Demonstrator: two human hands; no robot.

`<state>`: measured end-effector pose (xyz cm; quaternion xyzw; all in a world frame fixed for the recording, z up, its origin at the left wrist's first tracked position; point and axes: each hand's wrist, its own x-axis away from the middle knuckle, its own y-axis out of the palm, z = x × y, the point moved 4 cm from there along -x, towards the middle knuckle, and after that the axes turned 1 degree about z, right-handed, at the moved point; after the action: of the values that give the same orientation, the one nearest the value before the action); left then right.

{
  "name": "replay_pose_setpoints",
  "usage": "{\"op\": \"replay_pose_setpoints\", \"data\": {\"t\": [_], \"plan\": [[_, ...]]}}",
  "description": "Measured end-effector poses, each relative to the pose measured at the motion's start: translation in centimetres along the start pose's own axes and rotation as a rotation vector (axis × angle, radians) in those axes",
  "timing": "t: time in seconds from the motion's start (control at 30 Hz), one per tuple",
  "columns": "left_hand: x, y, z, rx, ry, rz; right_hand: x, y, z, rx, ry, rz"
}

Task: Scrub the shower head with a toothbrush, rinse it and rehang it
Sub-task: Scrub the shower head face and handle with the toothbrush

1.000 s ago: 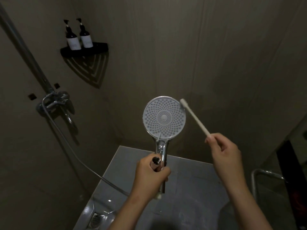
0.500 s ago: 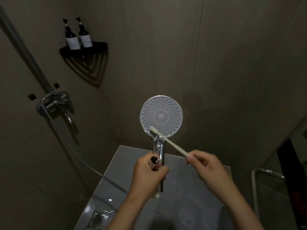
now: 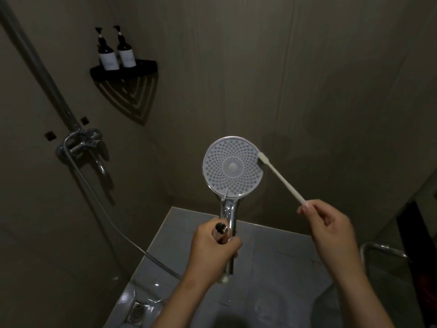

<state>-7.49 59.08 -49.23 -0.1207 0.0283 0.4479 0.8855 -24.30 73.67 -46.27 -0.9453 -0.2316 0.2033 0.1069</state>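
I scrub the shower head
My left hand grips its handle, holding it up. My right hand pinches the toothbrush, which just slid from bottom to right edge. Still scrubbing.

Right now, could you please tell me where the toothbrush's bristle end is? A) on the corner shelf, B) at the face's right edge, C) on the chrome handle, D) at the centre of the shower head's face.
B: the toothbrush, held in the right hand, has its bristle end at the right rim of the shower head.
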Motion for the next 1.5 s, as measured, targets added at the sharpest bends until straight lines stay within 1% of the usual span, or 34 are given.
{"op": "replay_pose_setpoints", "data": {"t": [0.07,0.13,0.37,0.53,0.6,0.73,0.9,1.0,1.1,1.17,1.27,1.37,1.43,1.5], "plan": [[0.1,0.0,0.2,-0.006,0.002,0.005,0.1,0.0,0.0,-0.021,-0.011,0.024],[0.1,-0.1,0.3,-0.007,0.004,0.02,0.3,0.1,0.0,-0.039,-0.011,0.005],[-0.2,-0.9,0.5,-0.01,0.018,0.059,2.0,2.3,-0.4,-0.066,0.031,-0.317],[-0.2,-1.2,-0.1,-0.027,0.017,0.045,2.6,3.0,-0.8,0.006,0.021,-0.439],[-0.1,-1.4,0.0,-0.016,0.016,0.051,2.3,2.5,-0.6,0.009,0.023,-0.405],[0.0,-1.5,0.2,0.001,0.016,0.061,1.6,1.2,-0.1,-0.016,0.025,-0.247],[0.2,-1.5,0.3,0.01,0.003,0.064,1.4,0.2,-0.3,0.021,0.001,-0.061],[0.3,-1.5,0.4,0.028,0.006,0.061,1.7,0.3,0.1,0.012,0.005,-0.073],[0.1,-1.6,0.8,0.04,-0.002,0.036,2.2,0.7,0.2,-0.058,0.003,-0.092],[0.3,-1.6,1.1,0.058,-0.011,0.017,2.3,1.2,0.3,-0.081,-0.005,-0.137],[0.5,-1.6,1.1,0.105,-0.048,0.008,2.6,1.9,0.6,-0.068,-0.001,-0.301],[0.4,-1.9,0.7,0.212,-0.157,-0.005,3.2,2.1,0.7,-0.106,0.048,-0.462],[0.4,-2.1,0.5,0.273,-0.225,0.008,3.1,1.7,0.8,-0.141,0.09,-0.51],[0.3,-2.2,0.5,0.347,-0.286,0.036,2.9,1.1,0.7,-0.115,0.111,-0.561]]}}
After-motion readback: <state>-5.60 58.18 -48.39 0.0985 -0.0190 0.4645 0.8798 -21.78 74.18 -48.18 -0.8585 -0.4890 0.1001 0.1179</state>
